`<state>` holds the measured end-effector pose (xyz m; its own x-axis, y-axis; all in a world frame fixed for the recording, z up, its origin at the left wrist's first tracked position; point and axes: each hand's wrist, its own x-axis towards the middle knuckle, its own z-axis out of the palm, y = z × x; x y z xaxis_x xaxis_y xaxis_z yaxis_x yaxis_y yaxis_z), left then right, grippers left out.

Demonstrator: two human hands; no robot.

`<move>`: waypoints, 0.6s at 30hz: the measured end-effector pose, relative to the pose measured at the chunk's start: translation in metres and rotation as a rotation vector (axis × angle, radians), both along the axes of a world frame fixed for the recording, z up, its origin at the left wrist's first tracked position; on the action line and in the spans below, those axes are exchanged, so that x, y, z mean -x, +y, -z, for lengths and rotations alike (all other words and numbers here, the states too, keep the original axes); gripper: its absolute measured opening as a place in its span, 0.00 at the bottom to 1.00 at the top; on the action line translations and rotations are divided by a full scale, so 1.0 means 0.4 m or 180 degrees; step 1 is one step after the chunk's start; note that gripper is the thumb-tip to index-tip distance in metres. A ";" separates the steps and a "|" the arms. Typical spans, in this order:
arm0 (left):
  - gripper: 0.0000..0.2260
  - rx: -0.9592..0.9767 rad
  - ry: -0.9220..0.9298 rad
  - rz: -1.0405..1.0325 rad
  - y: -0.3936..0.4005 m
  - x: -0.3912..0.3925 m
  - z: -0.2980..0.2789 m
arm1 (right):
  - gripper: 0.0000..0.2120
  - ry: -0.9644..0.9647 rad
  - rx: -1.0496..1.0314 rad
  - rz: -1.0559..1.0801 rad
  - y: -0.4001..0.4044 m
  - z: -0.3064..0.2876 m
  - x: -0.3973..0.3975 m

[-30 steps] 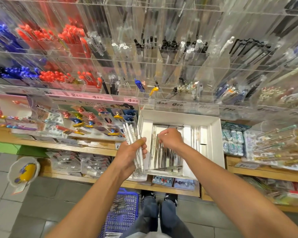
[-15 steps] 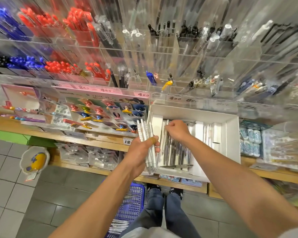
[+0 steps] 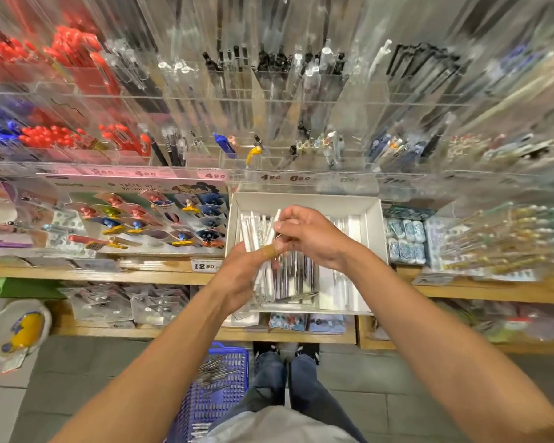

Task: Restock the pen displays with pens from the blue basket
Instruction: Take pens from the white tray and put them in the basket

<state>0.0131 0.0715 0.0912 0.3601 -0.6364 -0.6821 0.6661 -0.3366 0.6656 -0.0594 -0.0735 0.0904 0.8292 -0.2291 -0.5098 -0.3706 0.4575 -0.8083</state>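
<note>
You are midway through filling the white cardboard display tray (image 3: 370,219) on the wooden shelf (image 3: 461,287). Your left hand (image 3: 243,276) is clamped around a bundle of clear-and-white slim pens (image 3: 259,231), held upright over the tray's left side. Your right hand (image 3: 311,236) has its fingers curled onto the top of that bundle, seemingly pinching a single pen to draw it out, though motion blur hides exactly which one.

A row of silver-barrelled pens (image 3: 296,276) already lies in the tray's middle section, and one more lies crosswise near the front edge.

The next move, as I judge it, calls for you to pull one pen free without loosening the rest, then lay it parallel in the tray.

The blue plastic mesh basket (image 3: 219,391) sits on the tiled floor just left of your feet, with more pens in it, so much of the job remains.
</note>
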 end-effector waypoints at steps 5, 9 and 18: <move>0.52 -0.0243 -0.0142 0.0167 -0.012 0.013 -0.009 | 0.04 0.0274 0.0924 -0.0064 -0.020 0.022 0.025; 0.52 -0.0275 -0.0094 -0.0142 0.003 0.003 -0.001 | 0.04 0.1073 0.1753 -0.1330 -0.026 0.102 0.089; 0.52 -0.0248 -0.0017 -0.0516 0.038 -0.016 0.024 | 0.16 0.1416 0.2768 -0.3746 0.069 0.249 0.109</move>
<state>0.0195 0.0868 0.0817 0.4574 -0.5150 -0.7250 0.7124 -0.2757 0.6453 -0.1028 -0.0457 -0.0091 0.5694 0.0791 -0.8183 -0.4503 -0.8027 -0.3909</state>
